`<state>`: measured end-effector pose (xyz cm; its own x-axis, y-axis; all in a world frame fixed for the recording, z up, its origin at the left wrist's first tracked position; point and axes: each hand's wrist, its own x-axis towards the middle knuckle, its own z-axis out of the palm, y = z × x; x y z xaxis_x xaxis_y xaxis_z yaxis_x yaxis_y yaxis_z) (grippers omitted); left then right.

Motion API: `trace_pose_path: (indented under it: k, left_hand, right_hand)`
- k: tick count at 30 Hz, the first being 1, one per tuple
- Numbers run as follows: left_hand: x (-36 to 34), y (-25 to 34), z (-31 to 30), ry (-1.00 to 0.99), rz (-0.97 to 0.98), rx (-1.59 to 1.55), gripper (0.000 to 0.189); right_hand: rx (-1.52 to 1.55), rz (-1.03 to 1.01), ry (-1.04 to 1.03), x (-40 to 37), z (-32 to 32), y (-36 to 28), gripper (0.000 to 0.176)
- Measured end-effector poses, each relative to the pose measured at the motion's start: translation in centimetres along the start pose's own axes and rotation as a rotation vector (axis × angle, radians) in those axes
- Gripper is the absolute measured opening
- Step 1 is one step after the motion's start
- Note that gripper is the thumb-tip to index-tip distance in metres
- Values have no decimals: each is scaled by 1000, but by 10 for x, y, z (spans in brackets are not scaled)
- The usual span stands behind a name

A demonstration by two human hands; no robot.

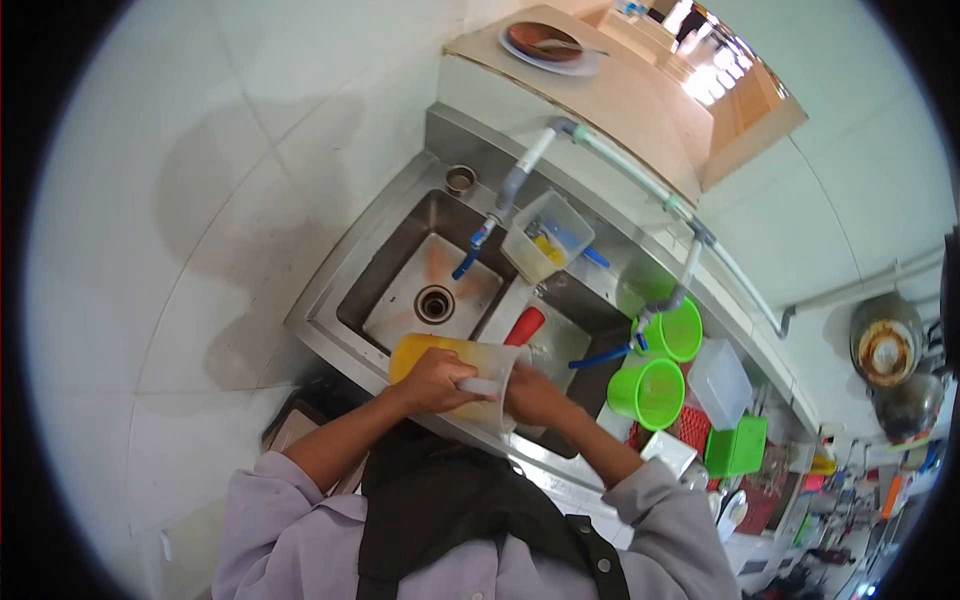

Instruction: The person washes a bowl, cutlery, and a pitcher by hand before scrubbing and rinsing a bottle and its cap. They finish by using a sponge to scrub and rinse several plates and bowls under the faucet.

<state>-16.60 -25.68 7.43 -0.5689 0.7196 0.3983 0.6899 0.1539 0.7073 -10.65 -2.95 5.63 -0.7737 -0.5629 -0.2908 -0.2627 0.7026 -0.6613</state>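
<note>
A clear plastic jug [460, 352] with a yellowish bottom is tilted on its side over the front edge of the steel double sink [350, 222]. My left hand [434, 381] is closed around the jug's handle. My right hand [530, 396] is at the jug's mouth, its fingers hidden inside or behind the rim; what they hold, if anything, cannot be made out. Just beyond the hands, a red object [525, 325] lies near the divider between the basins. The left basin has a round drain [434, 304].
Two taps with blue spouts [466, 263] [600, 357] hang over the basins. A clear container [545, 240] with yellow and blue items stands behind. Green cups [648, 394], a green box [736, 447] and a clear box [719, 383] are at right. Plates [550, 45] lie on the ledge.
</note>
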Motion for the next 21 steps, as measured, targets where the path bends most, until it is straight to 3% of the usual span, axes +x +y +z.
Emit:
trace_pose_path:
  k: [1,2,3,4,6,8,9,10,11,14,15,16,18,19,21]
  left_hand:
    - [4,4,-8,-28,13,-15,15]
    - [10,7,-18,-43,-258,-186,20]
    - [14,9,-24,-59,-541,-350,26]
    - [15,6,-29,-79,-539,-354,26]
    - [17,1,-39,131,-597,-538,28]
    - [17,6,-42,210,-555,-535,26]
    - [12,3,-41,168,-484,-343,27]
    - [8,2,-41,123,-413,-153,29]
    - [4,2,-38,114,-418,-150,29]
    - [6,12,-32,171,-535,-366,28]
    - [4,8,-28,159,-558,-446,27]
    - [3,4,-23,147,-579,-527,25]
    - [5,2,-13,130,-582,-577,24]
    - [6,2,-8,131,-593,-629,23]
    - [7,-6,-4,152,-592,-679,22]
  right_hand:
    - [-347,-123,103,-4,-10,3,38]
    - [-704,-244,200,-7,-20,6,39]
    - [-694,-221,210,-9,-30,6,39]
    - [-618,-160,302,-11,-38,4,39]
    - [-542,-107,395,-16,-38,5,39]
    - [4,-44,581,-22,-27,5,40]
    - [9,-49,583,-25,-27,5,40]
    - [142,10,450,-32,-29,5,39]
    - [276,70,317,-38,-29,6,38]
    - [325,31,377,-43,-37,18,40]
    - [115,-19,480,-41,-40,11,43]
    - [122,-11,494,-35,-43,3,43]
    - [-320,-158,538,-19,-48,-11,40]
    - [-318,-146,550,-9,-47,-13,40]
    - [-554,-354,502,10,-46,-12,32]
